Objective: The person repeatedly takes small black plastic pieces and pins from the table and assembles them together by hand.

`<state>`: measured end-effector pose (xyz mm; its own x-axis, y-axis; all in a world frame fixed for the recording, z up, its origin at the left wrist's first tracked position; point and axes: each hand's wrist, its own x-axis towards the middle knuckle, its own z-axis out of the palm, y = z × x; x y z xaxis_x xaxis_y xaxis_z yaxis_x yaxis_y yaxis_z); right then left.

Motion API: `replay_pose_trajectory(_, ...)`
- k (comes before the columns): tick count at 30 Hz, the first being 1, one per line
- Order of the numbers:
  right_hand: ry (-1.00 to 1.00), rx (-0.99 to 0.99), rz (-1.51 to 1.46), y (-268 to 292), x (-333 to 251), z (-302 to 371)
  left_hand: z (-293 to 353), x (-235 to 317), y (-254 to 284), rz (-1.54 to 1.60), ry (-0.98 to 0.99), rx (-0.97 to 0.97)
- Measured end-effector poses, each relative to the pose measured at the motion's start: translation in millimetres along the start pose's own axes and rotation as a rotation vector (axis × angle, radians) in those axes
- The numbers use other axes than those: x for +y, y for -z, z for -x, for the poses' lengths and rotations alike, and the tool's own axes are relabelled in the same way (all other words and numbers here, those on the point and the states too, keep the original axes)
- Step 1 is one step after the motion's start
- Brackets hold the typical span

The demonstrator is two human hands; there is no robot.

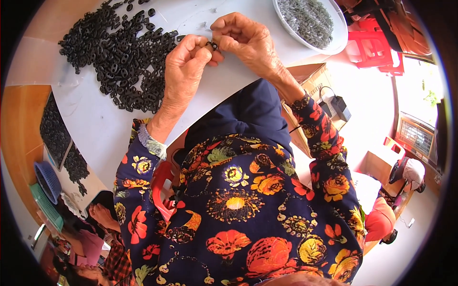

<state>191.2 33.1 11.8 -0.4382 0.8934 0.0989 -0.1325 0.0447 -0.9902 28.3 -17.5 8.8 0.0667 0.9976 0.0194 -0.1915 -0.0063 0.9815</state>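
Observation:
Over the white table, my two hands meet at one small black part with holes. My left hand pinches it between thumb and fingers. From the other side, my right hand closes thumb and forefinger right at the same part; whether it also grips some tiny piece is hidden by the fingers. Left of my left hand spreads a large heap of small black oval parts, each with holes. A white round tub full of small grey-clear pieces stands to the right of my right hand.
A few clear bits lie on the white table beyond my hands. An open cardboard box stands below its right edge, near red plastic stools. At left are more black parts, a blue basket and other people.

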Motion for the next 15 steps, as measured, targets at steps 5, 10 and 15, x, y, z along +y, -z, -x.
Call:
replay_pose_trajectory(5,0.012,0.051,-0.01,-2.8,-4.3,-0.6,-1.1,-1.1,0.5,0.009,0.006,-0.01)
replay_pose_trajectory(10,-0.029,-0.058,0.089,4.0,-9.2,-2.8,-0.8,2.9,1.9,-0.059,0.043,-0.023)
replay_pose_trajectory(15,-0.032,-0.084,0.079,4.7,-11.8,-2.8,-0.5,5.0,0.7,-0.108,0.052,-0.029)
